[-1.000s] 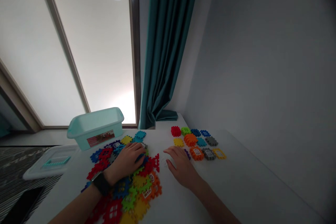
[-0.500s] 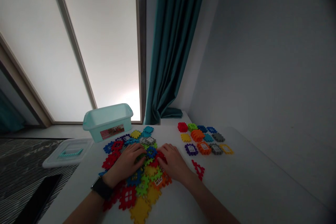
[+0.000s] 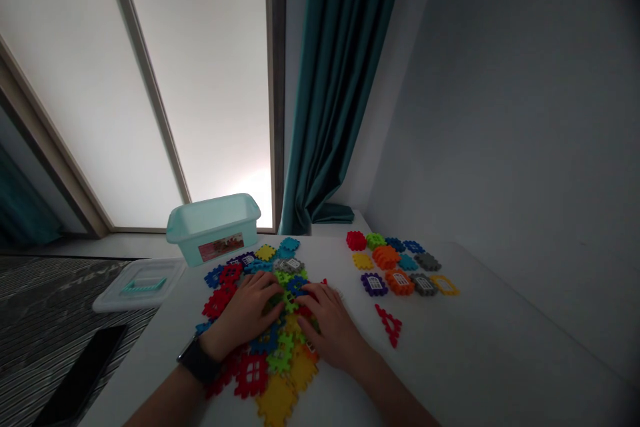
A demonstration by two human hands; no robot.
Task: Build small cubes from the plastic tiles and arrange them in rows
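A loose heap of toothed plastic building tiles lies on the white table in the middle of the view. My left hand [image 3: 250, 312], with a black watch [image 3: 199, 359] on its wrist, rests on the heap's left part, fingers apart, near red tiles [image 3: 219, 301] and a dark blue tile [image 3: 267, 339]. On the right side lies my right hand [image 3: 331, 325], its fingers spread over the tiles beside a blue tile [image 3: 297, 285]. It partly covers an orange tile [image 3: 311, 351] and a red one. Between the hands, green tiles [image 3: 290, 301] show. Both palms hide the tiles beneath them.
Sorted tile stacks stand at the right, among them an orange stack [image 3: 386, 257] and a purple window tile [image 3: 374, 284]. A red triangular tile [image 3: 389, 325] lies in front. A teal bin [image 3: 215, 230] stands behind the heap; its lid [image 3: 140, 285] and a dark phone-like slab [image 3: 80, 373] lie left.
The view has swung slightly left, so everything sits further right. My right hand has slid a little toward me and now covers more of the orange tile. The left hand stays on the heap.
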